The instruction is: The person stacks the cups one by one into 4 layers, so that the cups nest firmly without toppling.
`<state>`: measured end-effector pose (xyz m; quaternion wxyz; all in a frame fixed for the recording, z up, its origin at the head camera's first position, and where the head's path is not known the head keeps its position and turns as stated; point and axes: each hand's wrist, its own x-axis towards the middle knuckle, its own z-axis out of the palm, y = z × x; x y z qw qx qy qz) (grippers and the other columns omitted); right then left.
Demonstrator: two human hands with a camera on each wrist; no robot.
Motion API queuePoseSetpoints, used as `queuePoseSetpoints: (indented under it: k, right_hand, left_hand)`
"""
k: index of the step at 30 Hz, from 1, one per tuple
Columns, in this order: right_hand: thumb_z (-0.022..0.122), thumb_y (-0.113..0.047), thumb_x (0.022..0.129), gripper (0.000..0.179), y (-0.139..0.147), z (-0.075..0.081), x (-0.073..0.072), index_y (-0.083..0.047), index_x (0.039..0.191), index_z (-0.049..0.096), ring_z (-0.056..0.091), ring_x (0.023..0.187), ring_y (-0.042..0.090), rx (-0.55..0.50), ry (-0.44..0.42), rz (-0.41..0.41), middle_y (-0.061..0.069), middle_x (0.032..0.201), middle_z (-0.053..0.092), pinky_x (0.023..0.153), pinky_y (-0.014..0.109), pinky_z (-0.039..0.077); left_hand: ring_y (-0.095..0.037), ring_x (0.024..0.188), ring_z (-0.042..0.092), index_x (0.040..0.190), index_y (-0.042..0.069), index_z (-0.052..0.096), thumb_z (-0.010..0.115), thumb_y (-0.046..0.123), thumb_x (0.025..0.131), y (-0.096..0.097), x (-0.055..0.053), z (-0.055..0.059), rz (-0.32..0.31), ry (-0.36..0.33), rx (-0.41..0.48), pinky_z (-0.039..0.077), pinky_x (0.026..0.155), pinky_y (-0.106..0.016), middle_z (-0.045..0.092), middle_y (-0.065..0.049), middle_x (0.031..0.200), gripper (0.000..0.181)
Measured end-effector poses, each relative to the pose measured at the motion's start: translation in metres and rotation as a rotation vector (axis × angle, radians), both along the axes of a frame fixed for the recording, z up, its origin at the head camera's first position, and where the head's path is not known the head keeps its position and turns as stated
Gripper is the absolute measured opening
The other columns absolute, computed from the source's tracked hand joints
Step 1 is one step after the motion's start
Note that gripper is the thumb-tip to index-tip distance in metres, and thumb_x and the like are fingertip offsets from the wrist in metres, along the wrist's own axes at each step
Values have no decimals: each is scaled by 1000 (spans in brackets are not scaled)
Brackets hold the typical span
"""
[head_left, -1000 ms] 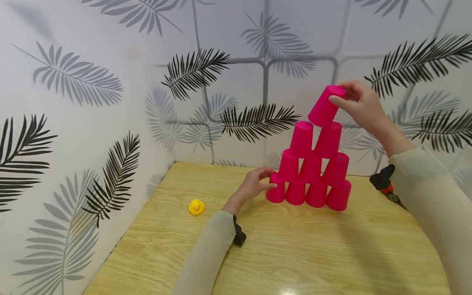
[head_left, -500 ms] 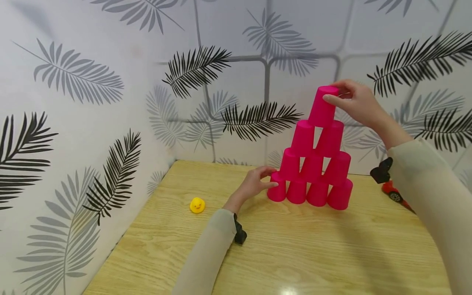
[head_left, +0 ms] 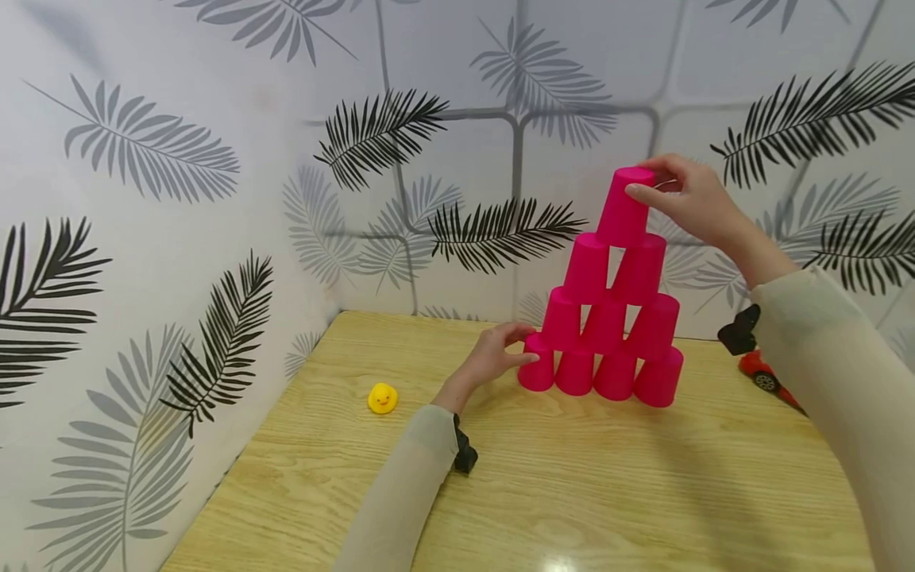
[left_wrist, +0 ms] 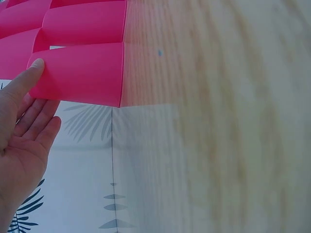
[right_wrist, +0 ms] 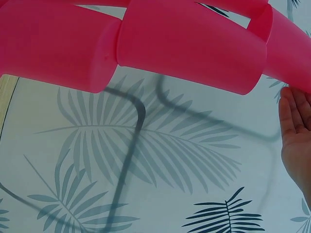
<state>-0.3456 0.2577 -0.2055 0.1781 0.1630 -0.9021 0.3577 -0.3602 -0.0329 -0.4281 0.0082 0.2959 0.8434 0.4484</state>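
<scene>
Upside-down bright pink plastic cups are stacked in a pyramid, with several in the bottom row. My right hand (head_left: pixel 696 202) holds the top cup (head_left: pixel 623 210) near its upturned base, thumb in front and fingers behind. That cup stands over the two cups of the row below, its rim at their bases. Down at the table, my left hand (head_left: pixel 492 355) has thumb and fingers on either side of the bottom-left cup (head_left: pixel 536 372). The left wrist view shows the left thumb (left_wrist: pixel 35 70) at that cup's base edge. In the right wrist view, the right fingers (right_wrist: pixel 294 111) lie along the top cup (right_wrist: pixel 291 53).
On the wood-grain table (head_left: pixel 536 477), a yellow rubber duck (head_left: pixel 382 398) sits to the left. A red toy car (head_left: pixel 766 380) stands at the right, partly hidden by the right sleeve. Leaf-patterned walls (head_left: pixel 457 159) rise close behind and to the left.
My right hand has lowered the top cup slightly leftward and straightened it from a tilt onto the row below. In the last half second almost nothing moved. The left hand stays at the bottom-left cup.
</scene>
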Motion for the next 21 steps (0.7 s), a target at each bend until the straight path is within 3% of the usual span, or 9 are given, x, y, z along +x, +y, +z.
queuePoseSetpoints:
  k: [8, 15, 18, 21]
  right_hand:
    - [59, -40, 95, 57, 2, -2, -2, -10, 142, 46, 50, 100, 5, 1, -17, -8, 0, 118, 56, 72, 6, 44]
    - [56, -43, 96, 60, 5, -1, -1, -12, 145, 42, 49, 108, 13, -9, -37, -18, 13, 133, 51, 74, 9, 42]
    - [55, -44, 96, 60, 7, -1, 0, -12, 145, 43, 50, 108, 10, -20, -20, -20, 9, 132, 53, 78, 11, 42]
    - [53, -43, 98, 56, 13, -4, 5, -14, 144, 45, 48, 106, 1, -82, 29, -34, -4, 127, 55, 85, 14, 42]
  left_hand:
    - [-25, 120, 61, 131, 5, 56, 73, 19, 88, 0, 2, 0, -6, 25, -14, 46, 111, -36, 64, -11, 129, 48]
    - [-26, 125, 58, 139, 5, 47, 75, 22, 86, -2, 0, 2, 7, 3, -5, 43, 113, -38, 59, -12, 136, 62]
    - [-27, 128, 55, 139, 5, 46, 75, 24, 86, -4, 1, 4, 14, -8, 9, 42, 115, -38, 57, -13, 138, 63]
    - [-28, 129, 53, 138, 5, 47, 73, 24, 88, -6, 3, 5, 48, 17, 43, 42, 115, -39, 56, -14, 139, 60]
